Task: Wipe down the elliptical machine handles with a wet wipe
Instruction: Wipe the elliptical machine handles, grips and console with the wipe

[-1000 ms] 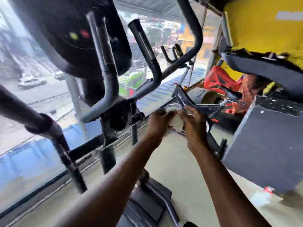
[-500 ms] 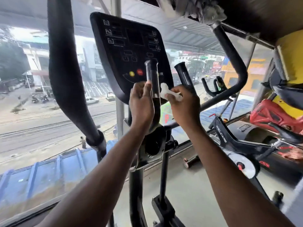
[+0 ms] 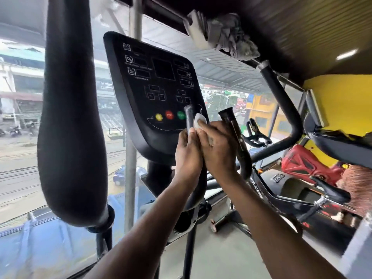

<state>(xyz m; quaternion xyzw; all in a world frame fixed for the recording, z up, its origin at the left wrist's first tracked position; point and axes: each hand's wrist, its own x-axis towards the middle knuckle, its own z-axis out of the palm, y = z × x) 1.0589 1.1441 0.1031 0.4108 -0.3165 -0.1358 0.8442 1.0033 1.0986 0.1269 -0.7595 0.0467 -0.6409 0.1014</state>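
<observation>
White wipe (image 3: 199, 121) sits pressed against the right side of the inner left handle (image 3: 190, 119), just below its top end and in front of the console (image 3: 155, 93). The right hand (image 3: 216, 148) is closed on the wipe, fingers folded round it. The left hand (image 3: 188, 156) wraps the same handle from the left, touching the right hand. The inner right handle (image 3: 234, 135) stands just beside the right hand with a narrow gap. A thick padded bar (image 3: 70, 117) fills the left; open space lies between it and the console.
</observation>
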